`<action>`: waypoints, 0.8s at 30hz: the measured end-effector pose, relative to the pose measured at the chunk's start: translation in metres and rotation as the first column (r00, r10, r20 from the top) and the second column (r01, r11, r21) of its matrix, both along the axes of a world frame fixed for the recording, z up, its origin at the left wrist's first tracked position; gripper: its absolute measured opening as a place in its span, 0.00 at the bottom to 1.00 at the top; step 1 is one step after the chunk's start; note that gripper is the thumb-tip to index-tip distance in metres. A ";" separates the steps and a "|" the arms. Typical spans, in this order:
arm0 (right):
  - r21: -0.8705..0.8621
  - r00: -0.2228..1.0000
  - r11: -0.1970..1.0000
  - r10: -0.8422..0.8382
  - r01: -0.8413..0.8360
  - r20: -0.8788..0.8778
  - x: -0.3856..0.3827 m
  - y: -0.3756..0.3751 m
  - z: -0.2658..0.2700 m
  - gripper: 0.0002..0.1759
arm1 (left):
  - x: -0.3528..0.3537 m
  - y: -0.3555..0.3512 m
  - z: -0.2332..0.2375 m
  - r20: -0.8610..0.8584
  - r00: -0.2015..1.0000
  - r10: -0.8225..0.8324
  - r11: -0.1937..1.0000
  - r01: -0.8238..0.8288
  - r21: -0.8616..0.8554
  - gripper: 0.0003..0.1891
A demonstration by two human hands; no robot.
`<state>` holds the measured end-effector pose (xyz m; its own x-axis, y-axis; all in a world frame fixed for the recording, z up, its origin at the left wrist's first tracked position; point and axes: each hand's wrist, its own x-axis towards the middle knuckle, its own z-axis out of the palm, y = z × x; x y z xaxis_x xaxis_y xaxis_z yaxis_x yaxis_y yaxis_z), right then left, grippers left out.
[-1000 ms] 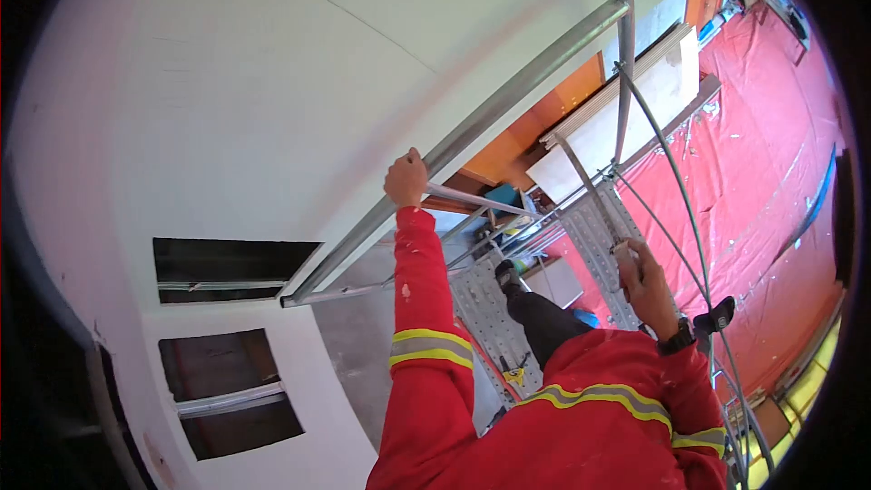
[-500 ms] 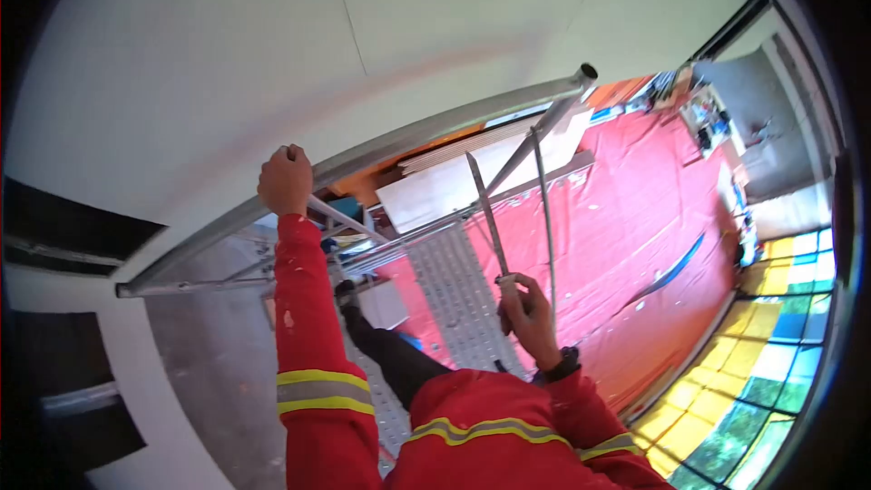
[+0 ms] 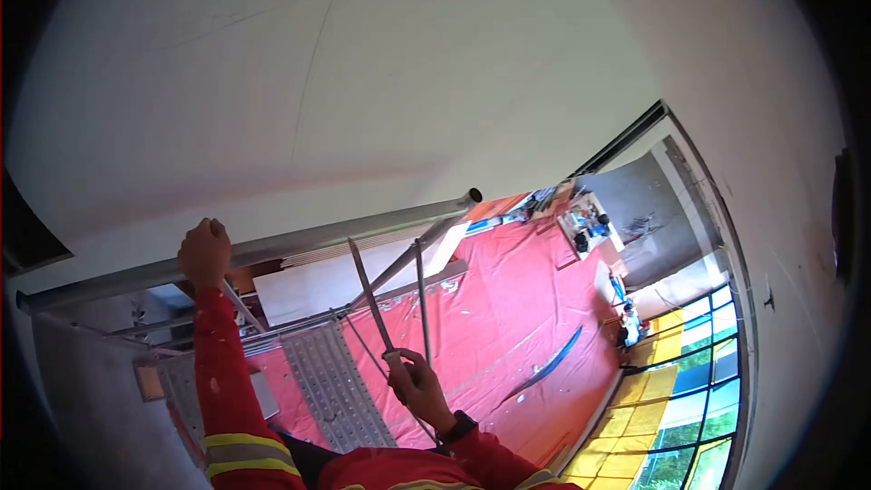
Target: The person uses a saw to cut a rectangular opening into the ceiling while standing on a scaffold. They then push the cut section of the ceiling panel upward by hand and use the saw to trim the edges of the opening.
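My left hand (image 3: 205, 254) is closed in a fist at the grey metal scaffold tube (image 3: 345, 229), its fingers apparently wrapped round it. The tube runs across the view to an open end on the right. My right hand (image 3: 420, 392) is shut on the handle of a long, narrow, knife-like blade (image 3: 370, 295). The blade points up and slightly left, its slanted tip near the tube; its exact kind I cannot make out. A thin upright scaffold bar (image 3: 423, 299) stands just right of the blade.
A white ceiling or wall surface (image 3: 381, 82) spans the top. Below are a perforated metal platform (image 3: 331, 390), pale boards (image 3: 304, 295) and red floor sheeting (image 3: 508, 308) with a curved blue strip (image 3: 551, 361) on it. A cluttered table (image 3: 590, 227) and a gridded window (image 3: 685, 390) are at right.
My view has swung up and to the right, so the tube, both hands and the room appear lower and farther left. Both hands keep their holds.
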<state>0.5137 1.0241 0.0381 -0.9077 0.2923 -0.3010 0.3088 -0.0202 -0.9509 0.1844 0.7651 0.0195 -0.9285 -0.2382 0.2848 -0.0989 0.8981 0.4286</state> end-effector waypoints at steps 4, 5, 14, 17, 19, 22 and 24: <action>0.095 0.998 0.995 -0.026 0.031 -0.056 -0.003 0.005 0.006 0.19 | 0.001 -0.001 0.000 0.004 1.000 0.016 0.998 -0.016 -0.057 0.17; 0.099 0.998 0.994 -0.049 0.054 -0.047 -0.003 0.005 0.006 0.19 | 0.002 -0.001 0.000 0.005 1.000 0.015 0.999 -0.015 -0.052 0.16; 0.160 0.997 0.985 -0.065 0.069 -0.028 0.000 0.016 0.013 0.17 | 0.001 -0.002 -0.002 -0.009 1.000 0.019 0.998 -0.020 -0.053 0.16; 0.230 0.993 0.968 -0.083 0.100 -0.080 0.000 0.027 0.014 0.19 | 0.004 -0.001 0.001 -0.019 1.000 0.024 0.998 -0.025 -0.050 0.16; 0.270 0.989 0.953 -0.119 0.139 -0.087 -0.002 0.031 0.029 0.21 | 0.005 0.000 0.002 -0.038 0.999 0.031 0.998 -0.033 -0.062 0.16; 0.259 0.982 0.951 -0.141 0.170 -0.129 -0.008 0.044 0.045 0.23 | 0.001 -0.001 -0.007 -0.052 0.999 0.014 0.998 -0.017 -0.066 0.16; 0.287 0.972 0.937 -0.151 0.199 -0.182 -0.013 0.047 0.052 0.23 | 0.000 -0.001 -0.006 -0.059 0.998 0.007 0.998 -0.010 -0.057 0.16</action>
